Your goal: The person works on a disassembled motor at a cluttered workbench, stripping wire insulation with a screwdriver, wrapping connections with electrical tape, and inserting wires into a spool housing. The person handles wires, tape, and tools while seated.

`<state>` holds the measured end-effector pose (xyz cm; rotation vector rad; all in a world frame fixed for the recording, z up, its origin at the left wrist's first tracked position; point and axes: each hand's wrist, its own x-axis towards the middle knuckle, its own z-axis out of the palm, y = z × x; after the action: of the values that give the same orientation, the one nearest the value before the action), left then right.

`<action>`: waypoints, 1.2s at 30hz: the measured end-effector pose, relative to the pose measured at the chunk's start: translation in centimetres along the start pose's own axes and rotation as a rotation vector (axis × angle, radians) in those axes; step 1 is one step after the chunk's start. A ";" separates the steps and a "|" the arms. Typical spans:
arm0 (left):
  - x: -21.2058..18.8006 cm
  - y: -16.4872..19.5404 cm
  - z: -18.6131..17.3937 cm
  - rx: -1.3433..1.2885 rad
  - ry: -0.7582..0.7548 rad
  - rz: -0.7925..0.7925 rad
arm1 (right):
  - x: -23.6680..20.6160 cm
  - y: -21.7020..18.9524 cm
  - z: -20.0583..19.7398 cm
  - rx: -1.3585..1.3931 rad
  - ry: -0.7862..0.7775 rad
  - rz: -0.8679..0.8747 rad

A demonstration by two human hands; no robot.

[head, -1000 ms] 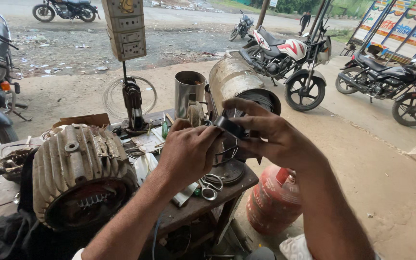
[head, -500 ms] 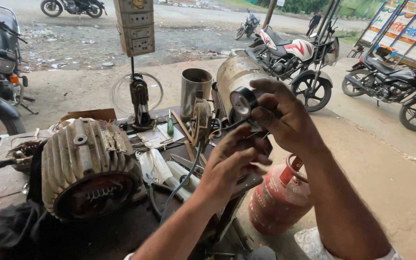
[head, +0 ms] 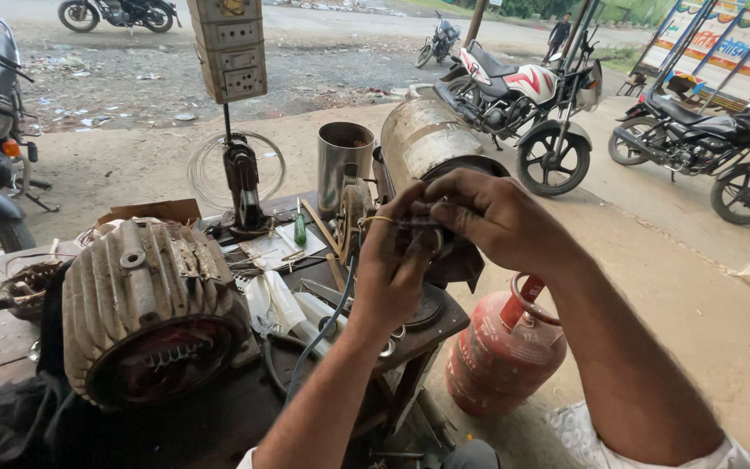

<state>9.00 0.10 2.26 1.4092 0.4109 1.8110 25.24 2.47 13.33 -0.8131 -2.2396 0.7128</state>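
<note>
A cluttered workbench [head: 219, 426] fills the lower left, carrying a big ribbed motor housing [head: 145, 304]. Behind it stand a large metal drum [head: 427, 135], a steel cup [head: 343, 161] and a small stand [head: 243, 187] ringed with wire. A red gas cylinder [head: 501, 352] sits on the ground beside the bench. Above the bench's right edge, the right hand [head: 501, 217] and the left hand [head: 401, 265] meet, both clenched around a small dark round part [head: 431, 239], mostly hidden by the fingers.
</note>
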 end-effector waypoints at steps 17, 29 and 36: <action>-1.2 0.5 -2.1 -0.063 -0.086 -0.352 | -1.2 1.4 2.0 -0.230 0.044 -0.321; -0.6 0.7 -1.8 -0.209 0.046 -0.239 | -1.5 1.4 2.5 -0.501 0.292 -0.551; -1.6 0.2 -0.5 -0.355 -0.085 0.073 | -0.6 1.9 2.4 -0.480 0.186 -0.558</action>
<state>8.62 -1.08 1.15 1.2578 -0.0087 1.7696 24.53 2.66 10.34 -0.3971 -2.3287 -0.1619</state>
